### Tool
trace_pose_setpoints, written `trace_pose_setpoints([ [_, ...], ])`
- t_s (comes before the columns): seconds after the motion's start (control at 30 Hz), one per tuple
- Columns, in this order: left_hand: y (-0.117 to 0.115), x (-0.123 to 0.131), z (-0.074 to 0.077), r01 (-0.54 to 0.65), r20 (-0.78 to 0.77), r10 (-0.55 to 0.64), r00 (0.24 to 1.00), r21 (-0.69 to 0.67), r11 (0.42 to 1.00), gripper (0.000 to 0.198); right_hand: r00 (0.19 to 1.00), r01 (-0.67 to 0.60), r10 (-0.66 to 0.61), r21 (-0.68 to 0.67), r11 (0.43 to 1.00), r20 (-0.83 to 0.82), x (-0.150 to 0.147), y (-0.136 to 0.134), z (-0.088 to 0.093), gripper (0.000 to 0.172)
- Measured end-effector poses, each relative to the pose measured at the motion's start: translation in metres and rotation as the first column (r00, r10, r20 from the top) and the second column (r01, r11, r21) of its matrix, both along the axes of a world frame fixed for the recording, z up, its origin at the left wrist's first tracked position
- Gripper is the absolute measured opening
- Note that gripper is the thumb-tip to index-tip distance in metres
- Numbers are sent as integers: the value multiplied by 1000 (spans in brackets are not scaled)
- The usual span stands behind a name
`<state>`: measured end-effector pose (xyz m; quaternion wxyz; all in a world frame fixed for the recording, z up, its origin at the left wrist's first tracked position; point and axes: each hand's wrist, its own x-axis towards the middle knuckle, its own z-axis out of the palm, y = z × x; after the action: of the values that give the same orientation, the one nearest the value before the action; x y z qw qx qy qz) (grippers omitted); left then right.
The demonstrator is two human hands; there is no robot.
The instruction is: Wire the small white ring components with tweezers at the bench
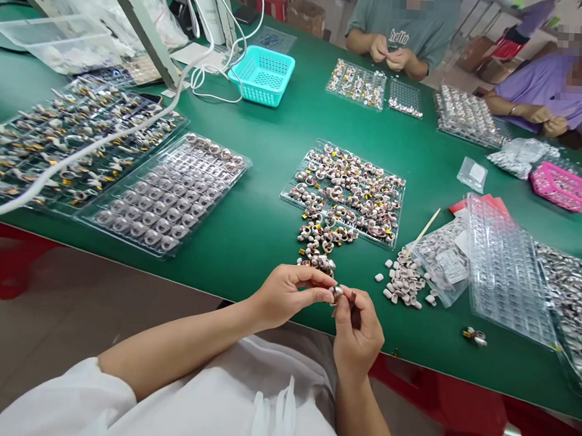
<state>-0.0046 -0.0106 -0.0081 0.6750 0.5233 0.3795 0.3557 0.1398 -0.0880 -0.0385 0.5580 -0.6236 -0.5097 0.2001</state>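
Between left hand [287,296] and right hand [360,331], silvery part [336,293]

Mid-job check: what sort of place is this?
Likely a small-parts assembly workshop: a long green table carries trays and a heap of small parts, with two people along its far side.

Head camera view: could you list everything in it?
Table: one, green, across the view
Mesh basket: one, turquoise, back
Pink basket: one, pink, far right
Tub: one, transparent, back left
Cables: several, white, left
Filled trays: several, transparent, left to right
Pocketed tray: one, transparent, right
Loose parts: uncountable, beige and silvery, centre
Pale pieces: dozens, beige, right of centre
Labelled bag: one, transparent, beside those
Stools: several, red, below table
Other people: at least three, green-grey and purple tops, back
Held part: one, silvery, near edge
Left hand: one, bare, on that part
Right hand: one, bare, on that part
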Motion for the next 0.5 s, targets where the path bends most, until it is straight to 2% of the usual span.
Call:
trace_pose_setpoints([
  [0.13, 0, -2, -2, -31, -39, 39, 998, 192, 981, 11, 999, -30, 30, 15, 999, -15, -1, 1, 2, 14],
  [0.33, 1, -3, -3, -77, 18, 77, 997, 442, 894, 14, 984, -140, 124, 119, 983, 127, 4, 3, 4, 28],
  [0.4, 1, -3, -2, -77, 21, 76, 997, 466, 881, 14, 980, -190, 181, 107, 976, 88, 8, 3, 5, 28],
  [0.5, 1, -4, 0, -58, 10, 59, 998, 437, 898, 13, 960, -262, 264, 38, 964, -93, 13, 4, 8, 19],
])
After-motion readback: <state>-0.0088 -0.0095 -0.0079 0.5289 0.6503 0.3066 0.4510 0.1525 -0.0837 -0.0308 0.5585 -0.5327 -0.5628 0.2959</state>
